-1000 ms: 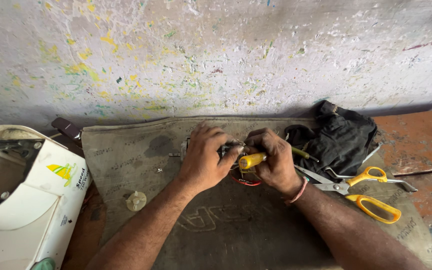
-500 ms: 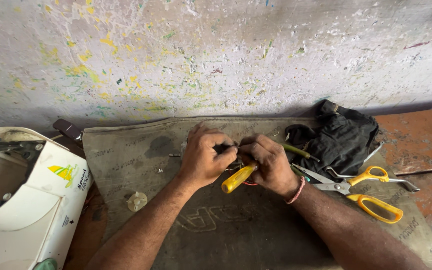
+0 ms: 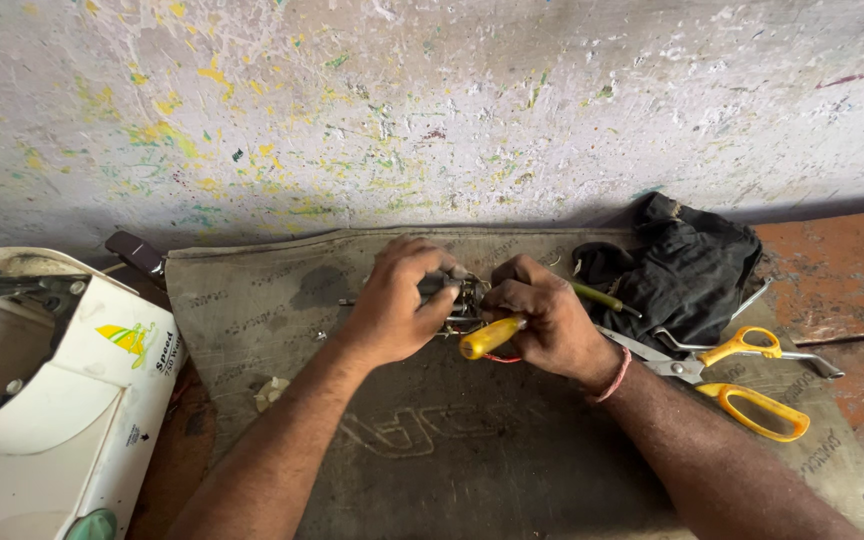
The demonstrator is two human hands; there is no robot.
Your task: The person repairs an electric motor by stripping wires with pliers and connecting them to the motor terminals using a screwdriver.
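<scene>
Head view, items on the worktop:

1. Left hand (image 3: 392, 310): closed around a small metal mechanism (image 3: 459, 300), held just above a grey mat (image 3: 432, 440).
2. Right hand (image 3: 544, 322): gripping a yellow-handled screwdriver (image 3: 490, 337), tip at the mechanism.
3. Orange-handled scissors (image 3: 742, 375): right of the hands, beside a black cloth (image 3: 682, 270).
4. White machine casing (image 3: 62, 400): far left.

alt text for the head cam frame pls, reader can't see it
Two bare hands work a small metal part on a grey mat: the left hand grips it, the right hand holds a yellow-handled screwdriver to it. Yellow-handled scissors and a black cloth lie to the right, a white casing to the left.
</scene>
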